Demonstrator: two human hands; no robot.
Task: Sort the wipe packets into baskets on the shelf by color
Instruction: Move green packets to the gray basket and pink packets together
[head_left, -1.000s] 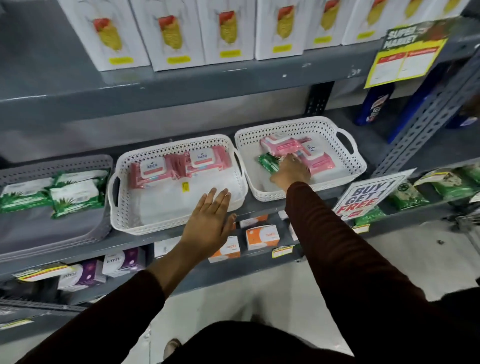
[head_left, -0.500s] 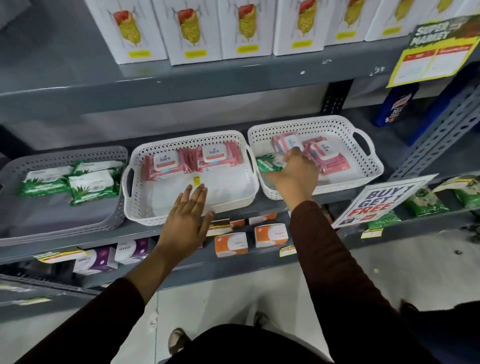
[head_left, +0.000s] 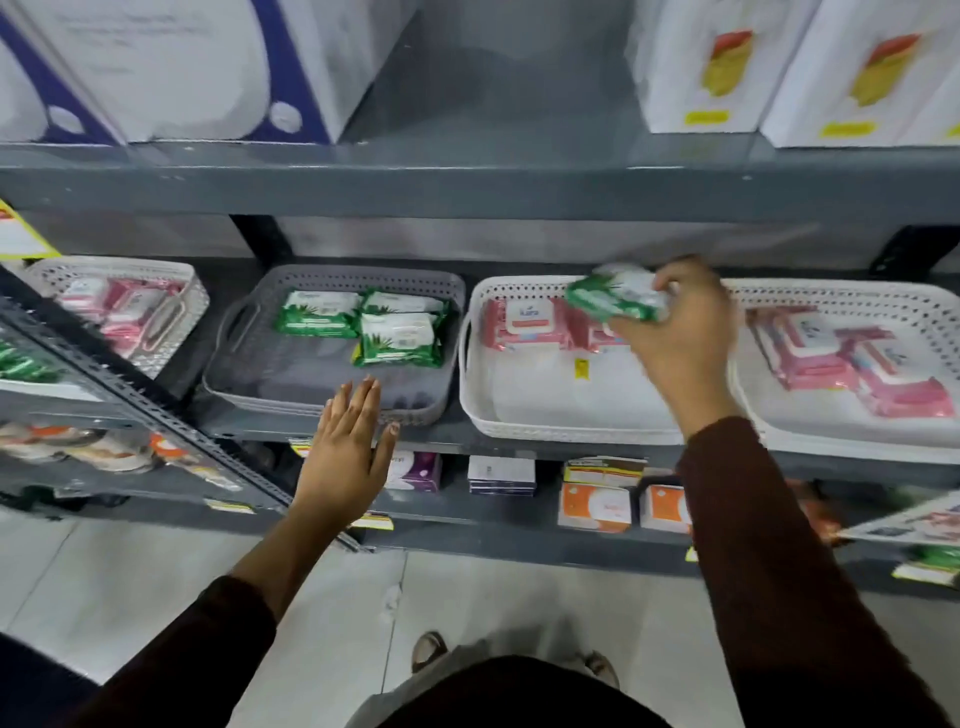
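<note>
My right hand (head_left: 680, 332) grips a green wipe packet (head_left: 615, 296) in the air above the middle white basket (head_left: 561, 421), which holds pink packets (head_left: 524, 325) along its back. To the left stands a grey basket (head_left: 322, 395) with three green packets (head_left: 397, 338) at its rear. My left hand (head_left: 350, 441) hovers flat, fingers together, at the grey basket's front rim, holding nothing. The right white basket (head_left: 852, 436) contains several pink packets (head_left: 852, 364).
Another white basket (head_left: 171, 332) with pink packets sits on the neighbouring shelf bay at far left, behind a slanted metal upright (head_left: 130, 384). White boxes (head_left: 727, 67) fill the shelf above. Small orange and purple boxes (head_left: 595, 506) line the shelf below.
My right hand lifted the green packet out of the right white basket and carried it left, over the middle basket. My left hand shifted left to the grey basket's front. The view panned left.
</note>
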